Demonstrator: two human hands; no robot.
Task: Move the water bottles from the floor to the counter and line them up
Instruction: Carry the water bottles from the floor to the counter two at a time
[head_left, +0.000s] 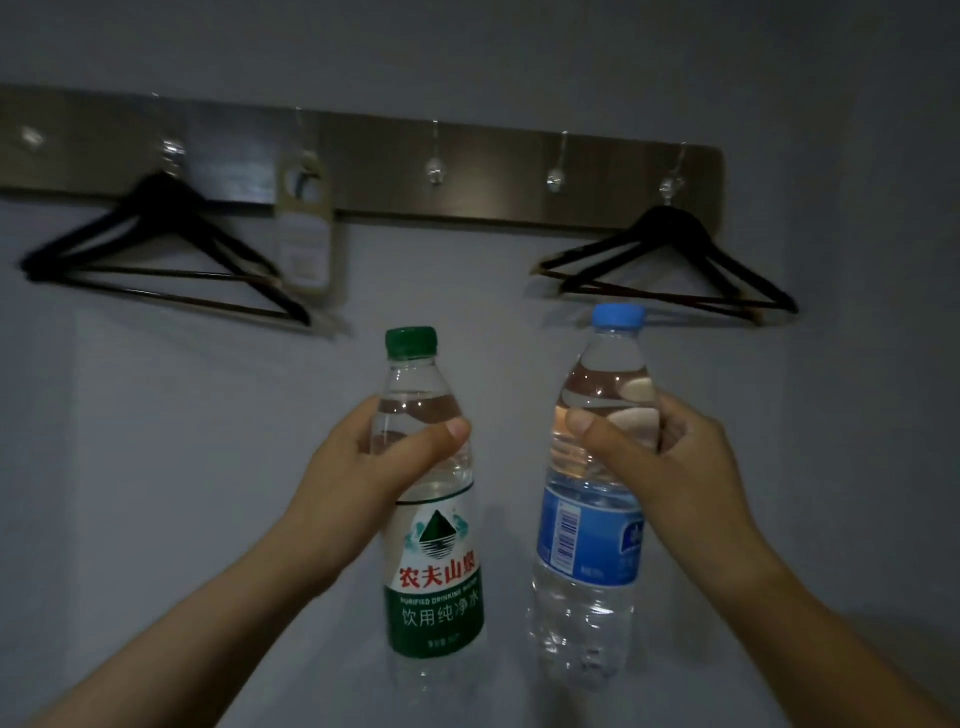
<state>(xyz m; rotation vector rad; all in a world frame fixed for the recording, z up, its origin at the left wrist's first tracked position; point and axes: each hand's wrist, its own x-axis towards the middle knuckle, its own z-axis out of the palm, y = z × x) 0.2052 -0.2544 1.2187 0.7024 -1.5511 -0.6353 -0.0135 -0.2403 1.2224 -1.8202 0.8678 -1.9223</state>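
My left hand (363, 467) is wrapped around the shoulder of a clear water bottle with a green cap and a green-and-white label (434, 577). My right hand (670, 462) grips the upper part of a clear water bottle with a blue cap and a blue label (587, 551). Both bottles are upright and held in the air side by side, a small gap between them, in front of a grey wall. Neither the floor nor the counter is in view.
A metal hook rail (467, 166) runs across the wall above. Black hangers hang at its left (156, 249) and right (670, 260). A door-hanger card (306, 228) hangs from one hook.
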